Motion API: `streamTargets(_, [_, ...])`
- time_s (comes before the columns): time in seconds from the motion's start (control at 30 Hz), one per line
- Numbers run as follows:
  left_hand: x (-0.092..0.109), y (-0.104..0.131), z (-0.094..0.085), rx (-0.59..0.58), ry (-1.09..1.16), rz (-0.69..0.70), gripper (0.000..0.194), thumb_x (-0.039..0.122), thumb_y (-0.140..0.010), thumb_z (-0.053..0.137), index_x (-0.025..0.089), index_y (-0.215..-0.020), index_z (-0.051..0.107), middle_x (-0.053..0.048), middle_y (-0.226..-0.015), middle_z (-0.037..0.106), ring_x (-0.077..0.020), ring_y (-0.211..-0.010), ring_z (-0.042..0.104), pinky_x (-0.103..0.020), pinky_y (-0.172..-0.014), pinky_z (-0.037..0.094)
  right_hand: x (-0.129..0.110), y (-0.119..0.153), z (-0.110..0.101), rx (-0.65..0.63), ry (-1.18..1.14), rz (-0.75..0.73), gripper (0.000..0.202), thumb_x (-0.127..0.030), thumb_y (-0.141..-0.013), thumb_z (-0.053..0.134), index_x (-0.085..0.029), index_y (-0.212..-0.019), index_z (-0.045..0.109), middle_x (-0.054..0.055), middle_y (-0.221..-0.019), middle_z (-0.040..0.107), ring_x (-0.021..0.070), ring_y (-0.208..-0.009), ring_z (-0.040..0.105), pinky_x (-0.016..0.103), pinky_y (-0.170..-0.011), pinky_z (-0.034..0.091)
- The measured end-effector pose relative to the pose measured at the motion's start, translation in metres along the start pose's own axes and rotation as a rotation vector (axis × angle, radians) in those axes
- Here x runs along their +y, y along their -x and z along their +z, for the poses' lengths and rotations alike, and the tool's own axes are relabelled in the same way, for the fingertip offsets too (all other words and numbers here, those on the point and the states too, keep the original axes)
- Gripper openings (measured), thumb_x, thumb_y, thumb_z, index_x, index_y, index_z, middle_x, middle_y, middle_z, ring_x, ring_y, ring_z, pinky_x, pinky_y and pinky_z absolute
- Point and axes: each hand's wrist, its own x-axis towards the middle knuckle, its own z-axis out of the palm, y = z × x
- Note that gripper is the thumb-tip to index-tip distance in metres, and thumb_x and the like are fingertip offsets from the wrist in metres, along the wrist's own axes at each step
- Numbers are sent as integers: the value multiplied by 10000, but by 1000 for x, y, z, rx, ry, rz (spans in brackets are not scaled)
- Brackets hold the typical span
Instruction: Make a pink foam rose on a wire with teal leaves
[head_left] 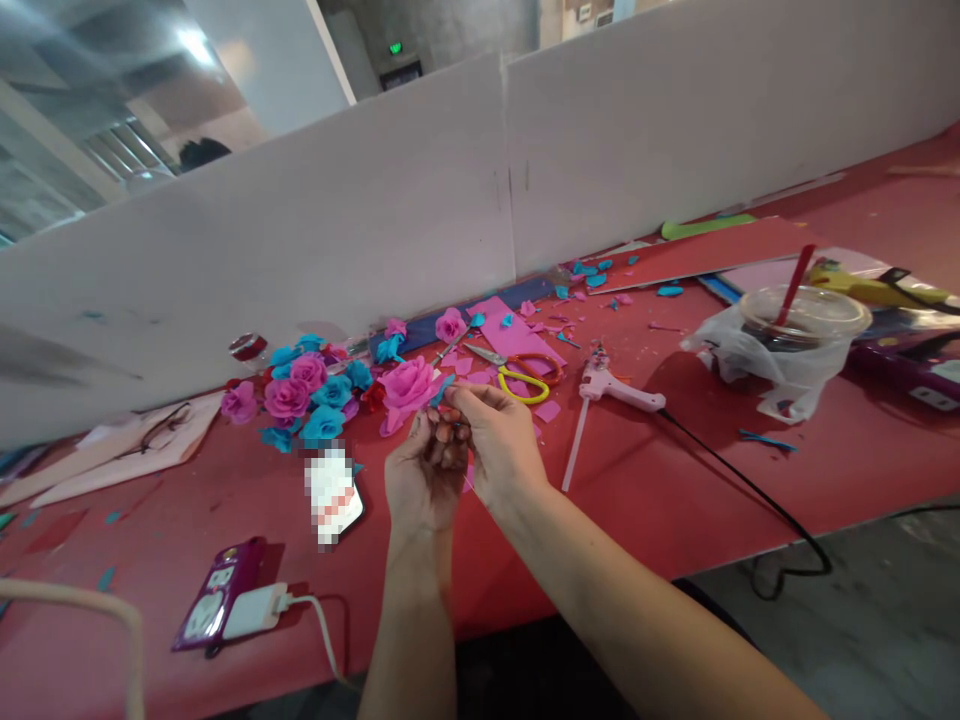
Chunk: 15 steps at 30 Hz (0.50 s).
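My right hand [504, 440] pinches a small blue paper petal [442, 391] between thumb and fingertips. Against it, my left hand [426, 470] is closed with its fingers curled in; whatever it grips is hidden. Just beyond both hands sits a large pink paper flower [407, 392]; I cannot tell whether they touch it. To its left is a bunch of pink and blue paper roses [306, 388]. Scissors [517, 372] with yellow and red handles lie behind my right hand. A pale pink glue gun [616, 385] with a glue stick in it rests farther right.
A phone [336, 495] and a purple power strip [225, 590] with a white charger lie at left. A bagged drink cup [802, 320] with a red straw stands at right. Pink paper [517, 335] and scraps lie behind, before a white partition [420, 200]. The glue gun's cord [750, 485] crosses the table edge.
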Motion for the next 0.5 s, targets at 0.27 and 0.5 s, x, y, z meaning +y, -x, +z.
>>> streamTargets(0.27, [-8,-2,4,24,-36,65,180,194,-817,613,135,-647,603,31,-528,476,-32,-393,330,-163,-404,331,3,0,0,67,-12,-50,118,-186,-609,692,-166,-707,630,-58,-504,581,71,-396,488,185,-370,331])
streamTargets(0.5, [-17,-7,1,31,-50,153,135,220,-758,680,156,-677,593,27,-604,537,-32,-442,405,-160,-426,330,7,2,1,77,-10,-118,109,-195,-614,693,-178,-702,632,-51,-560,605,81,-442,498,202,-420,370])
